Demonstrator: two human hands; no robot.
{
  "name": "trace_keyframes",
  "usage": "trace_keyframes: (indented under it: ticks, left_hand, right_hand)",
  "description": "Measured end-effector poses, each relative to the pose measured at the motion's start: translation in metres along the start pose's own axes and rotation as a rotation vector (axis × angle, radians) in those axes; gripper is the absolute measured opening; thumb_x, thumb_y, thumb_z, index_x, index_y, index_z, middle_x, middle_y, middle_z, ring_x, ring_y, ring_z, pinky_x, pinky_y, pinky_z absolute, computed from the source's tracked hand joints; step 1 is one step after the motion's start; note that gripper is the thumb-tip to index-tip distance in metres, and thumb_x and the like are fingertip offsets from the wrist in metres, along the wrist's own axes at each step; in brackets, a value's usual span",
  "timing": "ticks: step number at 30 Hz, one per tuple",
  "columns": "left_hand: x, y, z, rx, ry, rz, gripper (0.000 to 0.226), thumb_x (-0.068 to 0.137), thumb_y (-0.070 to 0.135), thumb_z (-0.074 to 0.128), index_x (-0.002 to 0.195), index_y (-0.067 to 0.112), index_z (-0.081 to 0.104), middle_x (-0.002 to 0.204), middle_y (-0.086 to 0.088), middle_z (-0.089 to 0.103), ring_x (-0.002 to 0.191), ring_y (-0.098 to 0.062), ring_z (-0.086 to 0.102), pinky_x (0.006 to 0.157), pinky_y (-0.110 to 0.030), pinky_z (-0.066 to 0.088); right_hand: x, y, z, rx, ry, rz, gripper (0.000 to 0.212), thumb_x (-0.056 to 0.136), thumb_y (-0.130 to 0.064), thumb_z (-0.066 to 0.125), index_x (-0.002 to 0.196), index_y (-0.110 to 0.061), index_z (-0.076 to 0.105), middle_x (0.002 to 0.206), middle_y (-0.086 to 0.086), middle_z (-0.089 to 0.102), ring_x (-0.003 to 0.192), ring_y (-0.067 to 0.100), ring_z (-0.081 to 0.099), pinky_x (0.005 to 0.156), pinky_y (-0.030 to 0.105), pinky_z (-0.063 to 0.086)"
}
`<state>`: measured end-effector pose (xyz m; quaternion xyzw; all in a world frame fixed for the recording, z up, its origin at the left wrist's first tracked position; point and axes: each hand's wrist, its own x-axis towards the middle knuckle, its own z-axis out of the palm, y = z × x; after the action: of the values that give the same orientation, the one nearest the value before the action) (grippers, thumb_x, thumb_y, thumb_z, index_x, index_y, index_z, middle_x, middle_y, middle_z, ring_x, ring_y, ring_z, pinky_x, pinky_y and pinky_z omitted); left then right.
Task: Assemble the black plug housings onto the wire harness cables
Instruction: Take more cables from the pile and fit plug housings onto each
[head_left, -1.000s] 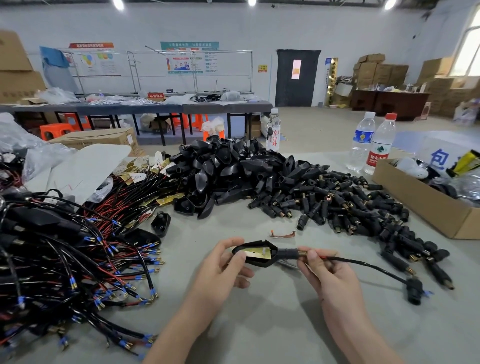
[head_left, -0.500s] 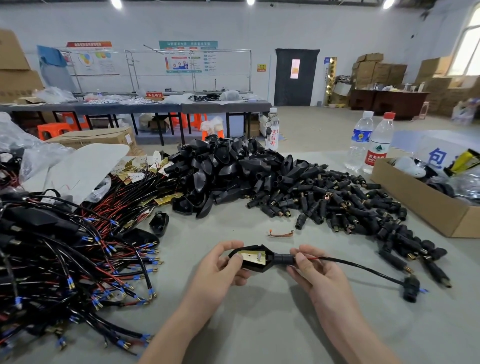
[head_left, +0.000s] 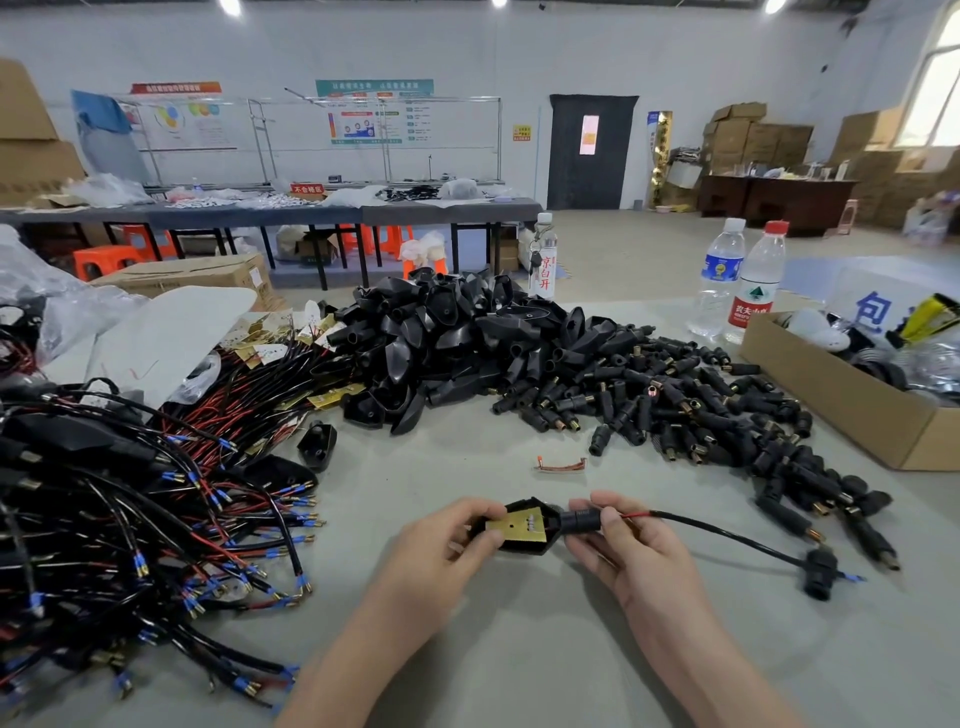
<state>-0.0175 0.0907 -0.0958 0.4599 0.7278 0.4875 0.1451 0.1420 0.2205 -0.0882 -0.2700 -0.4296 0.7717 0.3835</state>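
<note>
My left hand (head_left: 441, 551) grips a black plug housing (head_left: 519, 527) with a brass plate lying in its open face. My right hand (head_left: 628, 551) pinches the black sleeve at the housing's neck, where a red-cored black cable (head_left: 727, 535) comes out. That cable runs right across the table to a small black connector (head_left: 821, 571). A big heap of loose black housings (head_left: 447, 338) sits at the table's centre back. Small black barrel plugs (head_left: 675, 405) spread to its right. A tangle of wire harness cables (head_left: 130, 519) with blue-tipped ends covers the left.
An open cardboard box (head_left: 841, 400) of parts stands at the right edge. Three water bottles (head_left: 748, 280) stand behind the piles. A short copper wire scrap (head_left: 558, 464) lies on the grey table (head_left: 519, 649) just beyond my hands. Plastic bags lie far left.
Both hands have drawn closer together; the right hand slid along the cable to the housing's neck, and the housing turned so the brass plate faces up more.
</note>
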Motion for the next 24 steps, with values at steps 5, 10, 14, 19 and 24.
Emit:
trace_keyframes:
  ticks: [5, 10, 14, 19, 24]
  left_hand:
    - [-0.001, 0.001, -0.004, 0.286, -0.057, 0.158, 0.021, 0.093, 0.041, 0.061, 0.112, 0.049, 0.057, 0.101, 0.037, 0.057, 0.083, 0.008, 0.054, 0.072, -0.011, 0.038]
    - [-0.006, 0.006, -0.003, 0.44, 0.001, 0.216, 0.014, 0.098, 0.043, 0.053, 0.11, 0.041, 0.06, 0.103, 0.031, 0.058, 0.087, 0.003, 0.055, 0.075, -0.024, 0.048]
    - [-0.01, 0.012, -0.004, 0.516, 0.054, 0.252, 0.014, 0.1, 0.042, 0.049, 0.108, 0.038, 0.059, 0.107, 0.025, 0.059, 0.086, -0.002, 0.055, 0.075, -0.028, 0.049]
    - [-0.01, 0.016, -0.002, 0.544, 0.071, 0.303, 0.016, 0.1, 0.043, 0.049, 0.108, 0.036, 0.061, 0.104, 0.022, 0.061, 0.086, -0.004, 0.058, 0.073, -0.031, 0.05]
    - [-0.011, 0.019, 0.001, 0.567, 0.068, 0.397, 0.028, 0.099, 0.046, 0.045, 0.106, 0.032, 0.069, 0.095, 0.016, 0.068, 0.083, -0.008, 0.065, 0.066, -0.034, 0.054]
  right_hand:
    - [-0.001, -0.001, -0.001, -0.003, -0.022, 0.01, 0.021, 0.104, -0.004, 0.042, 0.103, -0.005, 0.063, 0.097, 0.01, 0.076, 0.085, 0.019, 0.075, 0.068, 0.025, 0.061]
    - [-0.001, -0.002, -0.001, 0.017, -0.024, 0.028, 0.021, 0.103, -0.004, 0.043, 0.102, -0.005, 0.063, 0.096, 0.012, 0.076, 0.085, 0.02, 0.075, 0.07, 0.027, 0.062]
    - [0.001, -0.001, -0.002, 0.044, -0.018, 0.05, 0.021, 0.103, -0.004, 0.042, 0.102, -0.004, 0.063, 0.095, 0.013, 0.077, 0.084, 0.02, 0.075, 0.07, 0.028, 0.062]
    - [0.002, 0.007, -0.002, -0.049, -0.077, 0.026, 0.028, 0.088, -0.016, 0.063, 0.115, -0.013, 0.058, 0.106, 0.012, 0.075, 0.097, 0.023, 0.073, 0.08, 0.034, 0.061]
    - [0.003, 0.01, -0.004, -0.107, -0.134, 0.027, 0.038, 0.091, -0.003, 0.063, 0.121, -0.023, 0.051, 0.11, 0.004, 0.074, 0.096, 0.024, 0.073, 0.075, 0.036, 0.06]
